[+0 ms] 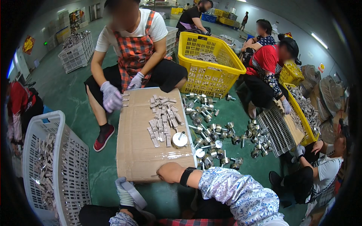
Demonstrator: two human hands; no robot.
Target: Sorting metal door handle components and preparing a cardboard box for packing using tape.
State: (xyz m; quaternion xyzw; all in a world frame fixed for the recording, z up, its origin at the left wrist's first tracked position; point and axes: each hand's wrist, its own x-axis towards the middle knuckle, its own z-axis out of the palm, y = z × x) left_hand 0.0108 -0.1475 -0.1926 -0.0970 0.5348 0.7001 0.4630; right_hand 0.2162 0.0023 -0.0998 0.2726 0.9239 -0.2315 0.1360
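Note:
A wide roll of pale tape [135, 195] is gripped in my left hand [124, 192], which wears a striped glove, just below the near edge of the cardboard sheet [132, 150]. My bare right hand [170, 172], with a dark band on its wrist, rests at that near edge. Its fingers are curled together; what they pinch, if anything, is too small to make out. A shiny strip runs along the cardboard there. Several grey metal clip-like pieces [163, 122] lie heaped on the sheet. A round metal part with a stem [180, 139] stands beside them.
Across the cardboard sits a co-worker in a checked apron [132, 49]. Many round stemmed metal parts [211, 132] lie on the green floor to the right. A white crate [73, 162] of metal pieces stands left, a yellow crate [207, 77] at the back. Other people work at right.

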